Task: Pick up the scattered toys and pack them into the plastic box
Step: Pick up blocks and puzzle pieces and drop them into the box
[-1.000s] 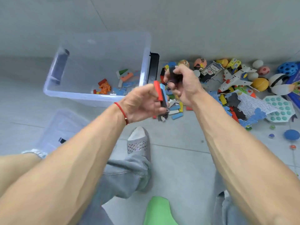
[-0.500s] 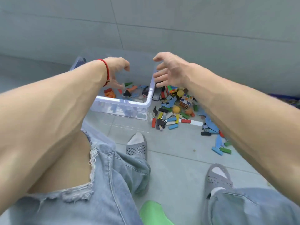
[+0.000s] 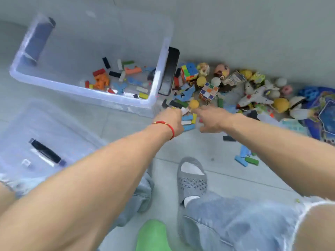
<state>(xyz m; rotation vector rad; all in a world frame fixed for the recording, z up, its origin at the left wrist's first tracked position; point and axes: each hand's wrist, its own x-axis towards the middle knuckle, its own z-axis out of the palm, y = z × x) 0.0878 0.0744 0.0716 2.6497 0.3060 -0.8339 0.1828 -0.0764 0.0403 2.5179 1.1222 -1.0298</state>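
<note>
The clear plastic box (image 3: 81,88) stands on the floor at upper left, with several coloured blocks (image 3: 101,80) lying in its right half. Loose blocks (image 3: 188,122) lie just off its right corner. My left hand (image 3: 171,120), with a red string at the wrist, is down on these blocks; its fingers are hidden and blurred. My right hand (image 3: 212,120) reaches beside it with fingers stretched toward an orange ball (image 3: 194,104), holding nothing I can see.
Along the wall lie two puzzle cubes (image 3: 208,91), balls, a toy plane (image 3: 257,98) and a blue mat (image 3: 324,120). The box lid (image 3: 36,134) lies at lower left. Stray blocks (image 3: 248,159) sit right of my slippered foot (image 3: 192,180).
Both hands held blocks, opened over the box, and have now dropped back down to the block pile beside its corner. The view has tilted back toward the floor.
</note>
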